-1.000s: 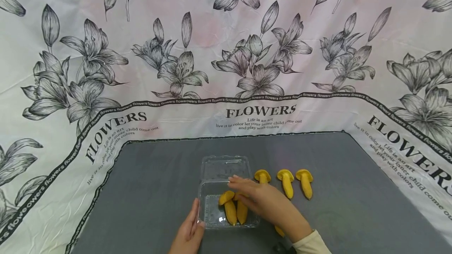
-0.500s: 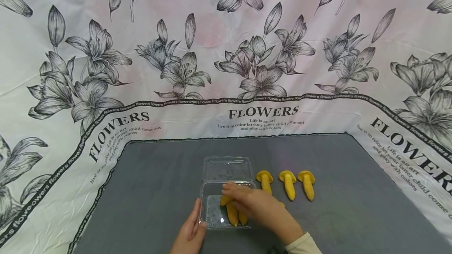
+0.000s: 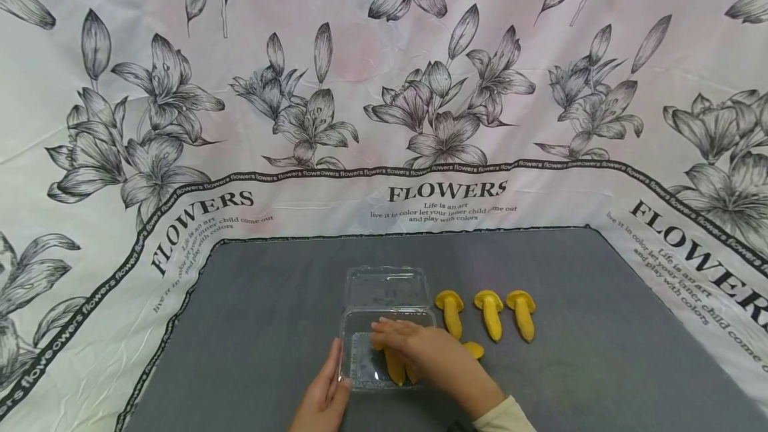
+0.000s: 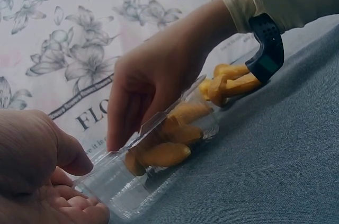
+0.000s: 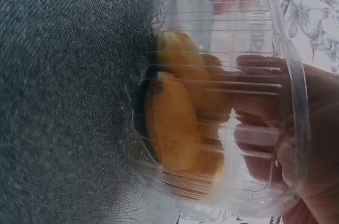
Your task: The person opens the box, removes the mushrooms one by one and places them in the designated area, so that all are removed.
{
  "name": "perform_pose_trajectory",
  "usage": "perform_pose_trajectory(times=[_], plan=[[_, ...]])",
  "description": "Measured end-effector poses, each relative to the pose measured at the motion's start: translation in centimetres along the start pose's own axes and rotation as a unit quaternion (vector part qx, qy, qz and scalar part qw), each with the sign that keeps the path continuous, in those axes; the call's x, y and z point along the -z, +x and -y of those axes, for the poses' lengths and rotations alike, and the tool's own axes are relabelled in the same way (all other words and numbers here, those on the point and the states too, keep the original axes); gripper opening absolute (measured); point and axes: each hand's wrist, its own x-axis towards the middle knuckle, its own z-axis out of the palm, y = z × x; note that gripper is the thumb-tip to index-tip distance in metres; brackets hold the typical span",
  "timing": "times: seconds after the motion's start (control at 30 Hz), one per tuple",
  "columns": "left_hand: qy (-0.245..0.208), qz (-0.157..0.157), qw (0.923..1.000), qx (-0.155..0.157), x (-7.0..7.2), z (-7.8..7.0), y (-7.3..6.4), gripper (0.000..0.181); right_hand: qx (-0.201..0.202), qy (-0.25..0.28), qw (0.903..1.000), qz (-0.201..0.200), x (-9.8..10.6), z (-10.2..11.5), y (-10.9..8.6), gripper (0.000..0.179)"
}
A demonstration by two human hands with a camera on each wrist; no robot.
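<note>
A clear plastic clamshell box (image 3: 360, 359) stands on the grey cloth, its lid (image 3: 387, 289) folded back behind it. My left hand (image 3: 323, 392) grips the box's left wall, the thumb by the rim and the fingers outside, as the left wrist view shows. Inside, on the right, lie yellow toy mushrooms (image 4: 167, 154), stems toward me. My right hand (image 3: 429, 355) reaches over the right wall into the box, fingers pointing down. In the right wrist view a finger touches a mushroom (image 5: 172, 123) through the see-through wall. The hand hides the mushroom caps in the head view.
Three yellow mushrooms (image 3: 490, 315) lie in a row on the grey cloth (image 3: 252, 325), right of the box. Another mushroom (image 3: 474, 350) shows partly behind the right wrist. A dark wristband (image 4: 267, 49) sits on the right wrist. A flower-print curtain (image 3: 336, 132) surrounds the cloth.
My right hand has moved left and slightly toward me over the mushrooms in the box, covering their caps and uncovering mushrooms beside the box. The left hand keeps its grip on the box.
</note>
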Motion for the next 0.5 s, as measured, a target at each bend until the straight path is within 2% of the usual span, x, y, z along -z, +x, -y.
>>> perform_pose_trajectory(times=[0.33,0.5], plan=[[-0.006,0.002,0.9999,0.015,0.11,0.00,-0.05,0.074,0.007,-0.039,0.9990,0.023,-0.06,0.45,0.37,0.046],[0.000,0.012,0.9998,-0.013,0.30,0.24,0.06,0.072,0.006,-0.072,0.9972,0.017,-0.10,0.67,0.63,0.049]])
